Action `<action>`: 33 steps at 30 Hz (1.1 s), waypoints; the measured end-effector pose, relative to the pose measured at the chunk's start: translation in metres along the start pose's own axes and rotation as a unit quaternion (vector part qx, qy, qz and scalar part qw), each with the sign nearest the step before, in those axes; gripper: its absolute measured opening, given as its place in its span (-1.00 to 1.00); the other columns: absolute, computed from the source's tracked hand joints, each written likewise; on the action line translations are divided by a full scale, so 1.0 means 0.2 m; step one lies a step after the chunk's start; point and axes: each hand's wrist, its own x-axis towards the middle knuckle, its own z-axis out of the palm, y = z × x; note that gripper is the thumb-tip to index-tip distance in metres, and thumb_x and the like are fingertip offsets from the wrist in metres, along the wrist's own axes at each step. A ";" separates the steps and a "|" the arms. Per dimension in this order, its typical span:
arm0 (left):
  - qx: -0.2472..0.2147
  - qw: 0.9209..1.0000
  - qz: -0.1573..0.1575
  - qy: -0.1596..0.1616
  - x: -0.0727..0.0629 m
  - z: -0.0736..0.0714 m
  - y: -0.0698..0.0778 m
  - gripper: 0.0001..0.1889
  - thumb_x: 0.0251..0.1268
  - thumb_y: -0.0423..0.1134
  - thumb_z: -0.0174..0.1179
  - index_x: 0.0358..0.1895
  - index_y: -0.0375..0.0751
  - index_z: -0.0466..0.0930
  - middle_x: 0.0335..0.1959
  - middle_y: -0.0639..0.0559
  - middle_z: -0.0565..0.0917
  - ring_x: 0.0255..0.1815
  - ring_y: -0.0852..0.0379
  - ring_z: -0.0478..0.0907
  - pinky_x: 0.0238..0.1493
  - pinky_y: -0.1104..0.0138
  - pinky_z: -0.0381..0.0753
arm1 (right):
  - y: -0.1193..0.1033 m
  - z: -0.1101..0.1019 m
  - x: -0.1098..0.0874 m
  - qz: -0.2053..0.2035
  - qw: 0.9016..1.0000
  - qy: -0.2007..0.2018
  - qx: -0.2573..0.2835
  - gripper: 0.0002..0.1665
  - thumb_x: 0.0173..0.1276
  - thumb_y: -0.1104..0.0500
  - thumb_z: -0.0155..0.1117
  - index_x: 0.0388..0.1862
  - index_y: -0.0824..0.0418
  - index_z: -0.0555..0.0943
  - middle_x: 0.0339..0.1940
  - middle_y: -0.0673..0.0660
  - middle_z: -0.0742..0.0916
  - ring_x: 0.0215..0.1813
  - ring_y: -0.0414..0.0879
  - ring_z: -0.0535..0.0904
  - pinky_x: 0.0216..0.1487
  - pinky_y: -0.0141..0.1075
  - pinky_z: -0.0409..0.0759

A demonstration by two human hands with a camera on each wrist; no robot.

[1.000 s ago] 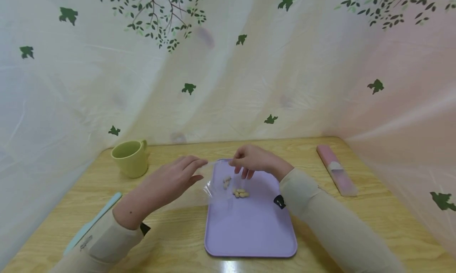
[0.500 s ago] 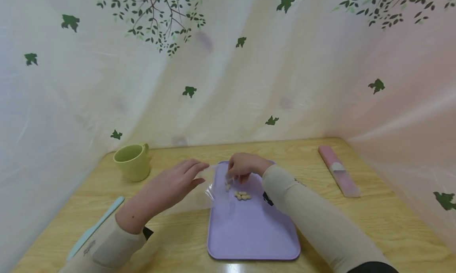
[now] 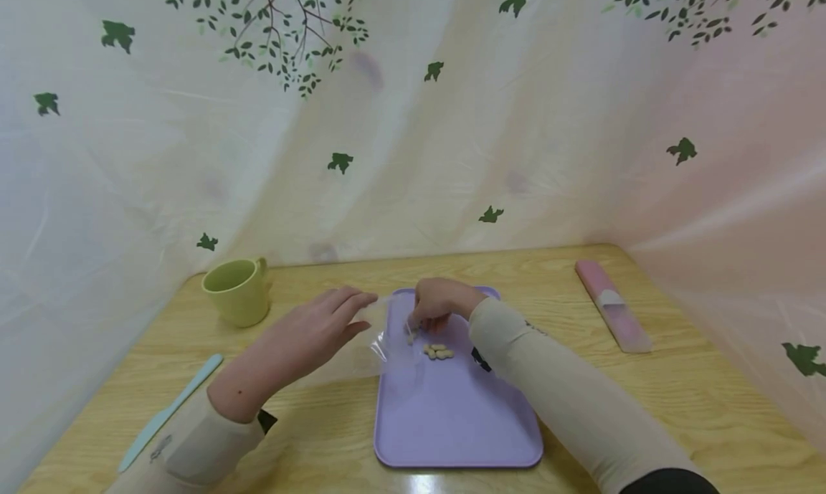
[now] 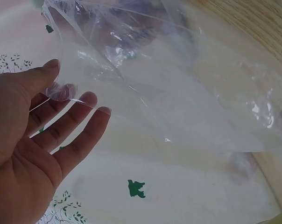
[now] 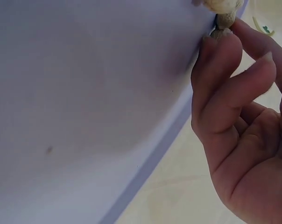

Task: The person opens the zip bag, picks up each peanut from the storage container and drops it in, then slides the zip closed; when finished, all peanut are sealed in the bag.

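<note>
One mug [image 3: 235, 293], one tray [image 3: 458, 411], one bag [image 4: 164, 88], one case [image 3: 611, 305], one utensil [image 3: 169, 411] and perhaps six peanuts [image 3: 439, 352] show.

The tray [image 3: 458, 415] is plain lilac; the peanuts [image 3: 439, 352] on it are pale tan. The bag [image 4: 178, 93] is colourless and glossy. From the tray, the mug [image 3: 236, 297] at ten o'clock is solid yellow-green, the utensil [image 3: 169, 412] at nine light blue, the case [image 3: 613, 307] at two pink with a whitish band. The sleeves [image 3: 581, 401] are cream, with a black patch at four. The table [image 3: 310, 426] has yellowish wood grain. The curtain [image 3: 413, 143] at twelve is off-white, pinkish toward two, dotted with dark green bird-like shapes; leafy green branches show at eleven and one.
</note>
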 end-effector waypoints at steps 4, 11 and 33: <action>0.000 1.000 0.001 0.001 0.00 0.00 0.00 -0.52 0.41 -0.25 0.44 0.32 -0.26 0.58 0.10 -0.05 0.74 0.05 0.03 0.77 -0.04 0.22 0.86 | -0.01 0.00 0.00 -0.004 1.000 0.001 0.010 -0.67 0.33 0.15 0.58 -0.57 0.20 0.68 -0.60 0.04 0.73 -0.55 -0.19 0.61 -0.50 -0.44 0.64; -0.003 1.000 0.006 0.003 -0.01 0.01 -0.01 -0.51 0.40 -0.25 0.44 0.32 -0.27 0.58 0.11 -0.07 0.74 0.07 0.02 0.77 -0.01 0.21 0.86 | -0.02 0.03 0.01 -0.002 1.000 0.012 0.013 -0.68 0.33 0.15 0.55 -0.56 0.20 0.66 -0.60 0.06 0.74 -0.55 -0.17 0.63 -0.46 -0.40 0.70; -0.005 1.000 0.007 -0.005 -0.01 0.01 -0.02 -0.49 0.37 -0.23 0.47 0.32 -0.25 0.58 0.10 -0.04 0.74 0.07 0.05 0.77 0.01 0.24 0.86 | -0.02 0.03 -0.02 -0.021 0.998 0.025 0.047 -0.77 0.36 0.19 0.55 -0.45 0.28 0.76 -0.61 0.05 0.73 -0.59 -0.19 0.65 -0.40 -0.34 0.79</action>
